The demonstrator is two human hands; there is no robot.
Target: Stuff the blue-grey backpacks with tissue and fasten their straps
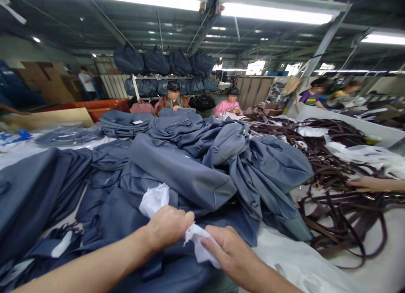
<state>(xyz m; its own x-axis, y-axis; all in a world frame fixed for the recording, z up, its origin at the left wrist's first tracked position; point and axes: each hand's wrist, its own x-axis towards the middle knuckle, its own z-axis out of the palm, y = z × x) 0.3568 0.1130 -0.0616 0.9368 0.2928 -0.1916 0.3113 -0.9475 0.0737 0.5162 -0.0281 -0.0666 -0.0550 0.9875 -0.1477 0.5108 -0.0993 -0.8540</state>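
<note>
My left hand (169,226) is closed in a fist around a white cloth (155,199), which bulges out beyond the knuckles. Just to its right, my right hand (232,251) pinches a white piece (201,242) between thumb and fingers. This piece seems to run on from the cloth in my left fist, though the join is hidden. Both hands are above a heap of dark blue-grey bags (183,170), some with straps and small metal rings. One limp bag lies right behind my hands, with part of its surface below them.
Brown straps with metal rings (335,192) are piled on the right, where another person's hand (376,184) reaches in. A clear plastic bag (291,259) lies at the front right. Flat plastic-wrapped pieces (68,135) lie at left. Several people work beyond the table.
</note>
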